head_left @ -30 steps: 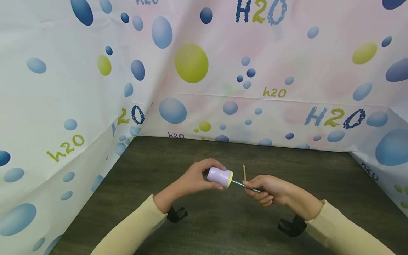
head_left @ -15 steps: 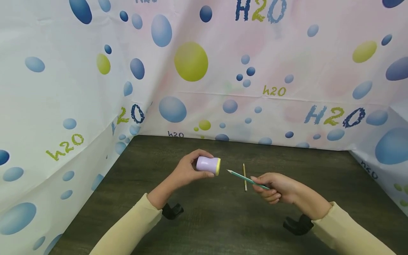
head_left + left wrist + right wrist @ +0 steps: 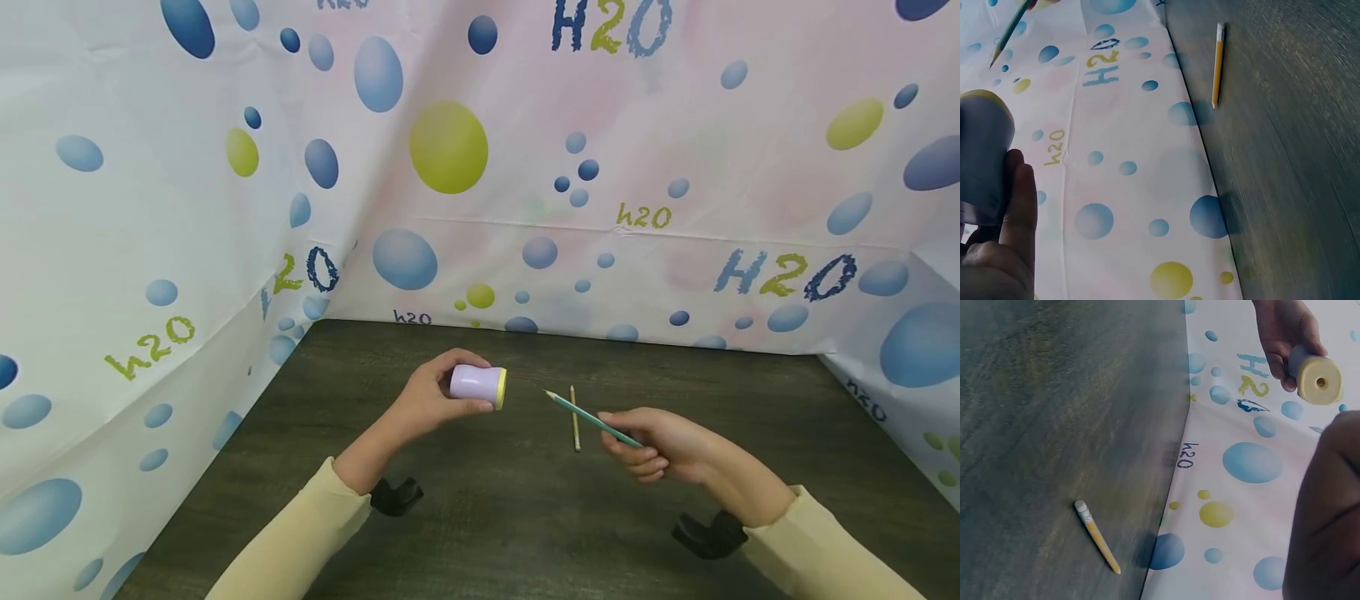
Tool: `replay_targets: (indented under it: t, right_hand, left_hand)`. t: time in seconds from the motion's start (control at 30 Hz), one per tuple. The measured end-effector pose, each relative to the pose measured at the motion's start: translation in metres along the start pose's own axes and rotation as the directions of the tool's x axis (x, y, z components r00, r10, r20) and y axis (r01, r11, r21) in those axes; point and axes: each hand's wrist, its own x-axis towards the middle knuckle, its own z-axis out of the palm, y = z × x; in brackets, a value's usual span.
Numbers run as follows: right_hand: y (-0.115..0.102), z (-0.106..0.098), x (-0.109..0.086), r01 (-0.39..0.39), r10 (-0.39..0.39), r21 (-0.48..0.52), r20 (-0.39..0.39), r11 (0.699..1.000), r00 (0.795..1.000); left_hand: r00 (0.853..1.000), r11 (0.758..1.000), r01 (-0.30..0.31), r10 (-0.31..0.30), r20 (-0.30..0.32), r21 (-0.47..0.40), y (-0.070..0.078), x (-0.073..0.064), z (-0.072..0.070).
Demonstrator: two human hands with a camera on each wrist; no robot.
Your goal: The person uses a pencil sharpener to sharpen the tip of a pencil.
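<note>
In the head view my left hand (image 3: pixel 427 400) holds a lilac pencil sharpener (image 3: pixel 472 382) on its side, thumb below and fingers over the top. Its yellow end, with a small round hole (image 3: pixel 1320 382) visible in the right wrist view, faces my right hand (image 3: pixel 651 442). A green pencil (image 3: pixel 583 412) is pinched between my right thumb and fingers, its sharpened tip pointing left at the sharpener with a gap between them. On the table lies a yellow pencil (image 3: pixel 575 423) with a white eraser end, passing behind the green one in the head view.
The dark wooden table (image 3: pixel 495 517) runs back to a white bubble-printed sheet (image 3: pixel 480 242) that rises behind it and along both sides. Black wrist camera mounts (image 3: pixel 396 497) hang under each forearm.
The green pencil has come out of the sharpener's hole. My left hand has moved left and up with the sharpener, and my right hand has drawn right with the pencil.
</note>
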Motion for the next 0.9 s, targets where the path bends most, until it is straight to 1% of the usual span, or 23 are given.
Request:
replay_targets:
  t: [0.2, 0.4, 0.57, 0.9]
  right_hand:
    - [0.006, 0.001, -0.004, 0.01, -0.01, 0.033, -0.024, 0.999, 1.0]
    - [0.011, -0.001, -0.006, 0.052, -0.05, 0.083, -0.027, 0.995, 0.998]
    - [0.013, -0.002, -0.008, 0.087, -0.085, 0.12, -0.018, 0.989, 0.996]
    - [0.02, -0.006, -0.012, 0.12, -0.111, 0.171, -0.057, 0.978, 0.992]
  left_hand:
    - [1.0, 0.999, 0.028, -0.028, -0.012, -0.015, -0.005, -0.004, -0.008]
    - [0.998, 0.998, 0.06, -0.06, -0.035, 0.001, -0.007, -0.006, -0.014]
    - [0.996, 0.997, 0.071, -0.072, -0.053, -0.003, -0.009, -0.009, -0.016]
    - [0.993, 0.992, 0.106, -0.109, -0.037, -0.061, -0.013, -0.014, -0.017]
